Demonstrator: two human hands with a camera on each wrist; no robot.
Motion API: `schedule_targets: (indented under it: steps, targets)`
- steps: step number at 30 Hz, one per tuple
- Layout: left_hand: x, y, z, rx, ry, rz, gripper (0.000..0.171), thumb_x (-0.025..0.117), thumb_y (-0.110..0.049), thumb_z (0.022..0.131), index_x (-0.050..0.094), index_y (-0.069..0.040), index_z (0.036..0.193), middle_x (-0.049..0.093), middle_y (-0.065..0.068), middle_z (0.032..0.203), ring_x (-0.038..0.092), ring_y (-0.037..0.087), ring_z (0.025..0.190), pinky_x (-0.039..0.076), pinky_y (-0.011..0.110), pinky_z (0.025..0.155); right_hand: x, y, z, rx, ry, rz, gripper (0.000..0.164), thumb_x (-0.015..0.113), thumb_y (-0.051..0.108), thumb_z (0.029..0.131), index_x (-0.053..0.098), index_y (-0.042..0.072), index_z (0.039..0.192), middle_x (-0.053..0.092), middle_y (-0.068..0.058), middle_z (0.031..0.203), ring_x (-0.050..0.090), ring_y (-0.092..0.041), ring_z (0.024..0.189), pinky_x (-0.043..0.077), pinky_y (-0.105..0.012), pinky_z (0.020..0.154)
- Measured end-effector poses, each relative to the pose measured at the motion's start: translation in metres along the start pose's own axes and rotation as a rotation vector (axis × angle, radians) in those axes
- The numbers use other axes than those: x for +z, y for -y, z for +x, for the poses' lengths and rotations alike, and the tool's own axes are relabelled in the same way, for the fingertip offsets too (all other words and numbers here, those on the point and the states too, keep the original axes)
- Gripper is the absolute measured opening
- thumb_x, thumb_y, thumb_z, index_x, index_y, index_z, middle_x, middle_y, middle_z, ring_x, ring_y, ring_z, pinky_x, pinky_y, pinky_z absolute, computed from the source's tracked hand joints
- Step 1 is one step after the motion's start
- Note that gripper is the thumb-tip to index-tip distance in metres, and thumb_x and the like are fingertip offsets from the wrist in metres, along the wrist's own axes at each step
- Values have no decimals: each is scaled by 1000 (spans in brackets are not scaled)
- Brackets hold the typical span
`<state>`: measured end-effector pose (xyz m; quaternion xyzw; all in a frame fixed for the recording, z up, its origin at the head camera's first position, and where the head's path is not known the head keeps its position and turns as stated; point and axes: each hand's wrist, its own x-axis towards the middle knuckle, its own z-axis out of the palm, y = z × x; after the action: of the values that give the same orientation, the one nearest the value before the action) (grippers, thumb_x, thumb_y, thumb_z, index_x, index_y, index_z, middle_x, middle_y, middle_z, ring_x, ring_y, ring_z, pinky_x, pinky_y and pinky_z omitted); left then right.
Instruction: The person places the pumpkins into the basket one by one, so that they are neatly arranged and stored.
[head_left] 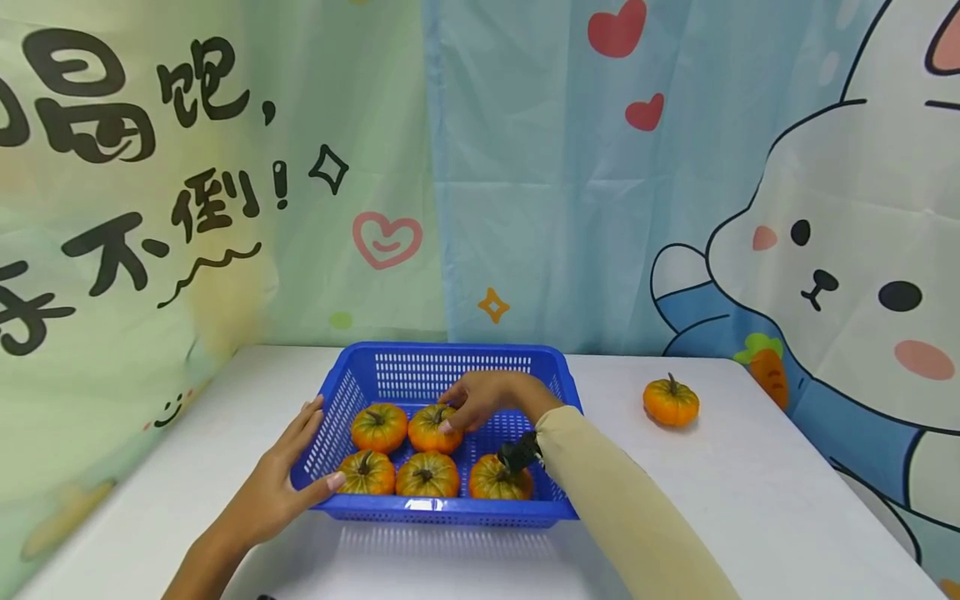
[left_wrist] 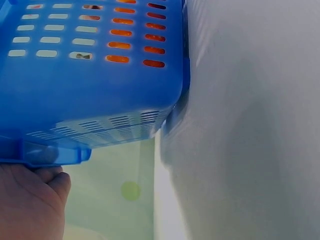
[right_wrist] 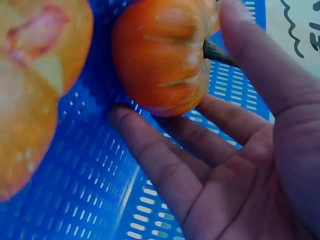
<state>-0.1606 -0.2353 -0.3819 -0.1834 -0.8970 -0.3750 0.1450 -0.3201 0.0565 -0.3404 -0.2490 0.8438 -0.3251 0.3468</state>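
In the head view a blue plastic basket [head_left: 442, 505] with slotted walls stands on a white table. Inside it are several small orange pumpkins with green tops. My left hand [head_left: 273, 487] rests against its front left corner, fingers straight along the left rim and thumb at the front rim. From below, the left wrist view shows that hand [left_wrist: 35, 202] under the rim. My right hand [head_left: 480, 398] reaches into the basket over a back-row pumpkin [head_left: 427, 435]. In the right wrist view its fingers [right_wrist: 160, 172] spread loosely around this pumpkin [right_wrist: 160, 55], the index fingertip apart from it.
Another small pumpkin [head_left: 671, 402] sits on the table [head_left: 757, 500], right of the basket. Behind the table hangs a printed curtain [head_left: 517, 158] with hearts and a cartoon rabbit. A black device [head_left: 519, 454] on my right wrist hangs over the front right pumpkin [head_left: 498, 483].
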Motion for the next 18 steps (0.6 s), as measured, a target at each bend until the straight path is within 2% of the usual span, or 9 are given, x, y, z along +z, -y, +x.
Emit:
schedule_targets:
  steps: [5,8,11,14,18]
  targets:
    - [2,-2,0,-4,6,0,85,70,-32,84,29,5,149,19,13,160,12,42,144,20,72,102,2,1,-6,2,-6,-41,75,73,36,87,39,13,150,48,-18,141,63,-20,107,54,-35,86]
    - [1,-2,1,-6,10,1,85,70,-32,85,29,5,149,19,12,160,13,42,144,20,72,102,2,3,-8,-32,-42,-182,80,66,49,88,33,17,153,46,-12,145,53,-24,124,44,-41,101]
    - [0,-1,1,0,8,-3,85,70,-31,85,29,5,149,19,12,160,13,42,144,20,72,103,2,8,-9,-82,-118,-310,83,58,59,89,30,16,154,41,-5,151,37,-25,137,32,-45,110]
    - [-1,-1,2,9,5,-14,85,70,-30,84,29,6,149,19,13,160,12,42,144,19,72,103,1,14,-11,-123,-206,-312,81,55,60,91,31,13,153,38,-3,153,33,-24,140,29,-44,112]
    - [0,-1,1,10,2,-23,84,70,-29,84,29,6,149,19,14,160,12,42,144,19,72,103,-3,16,-14,-173,-282,-265,72,55,51,95,36,9,151,47,-8,146,43,-25,134,36,-42,108]
